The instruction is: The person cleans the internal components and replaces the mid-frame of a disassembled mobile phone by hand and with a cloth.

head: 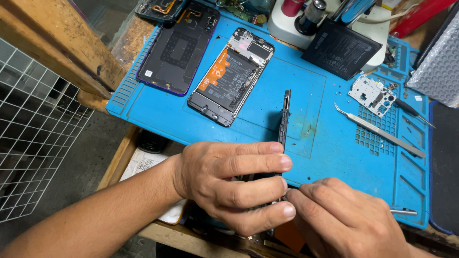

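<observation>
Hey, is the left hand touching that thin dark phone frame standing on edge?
Touching. The head view shows the left hand wrapped around the lower end of the phone frame, fingers pressed against it.

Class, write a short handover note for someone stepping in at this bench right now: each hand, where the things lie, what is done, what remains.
Left hand: grips a dark phone frame held on edge over the blue mat.
Right hand: fingers pinched at the frame's lower end; what they hold is hidden.
On the mat: an opened phone with its battery showing, its back cover beside it, a loose battery, a small metal plate, tweezers.
Done: back cover off, parts laid out.
Left: the frame is in hand, nothing refitted.
</observation>
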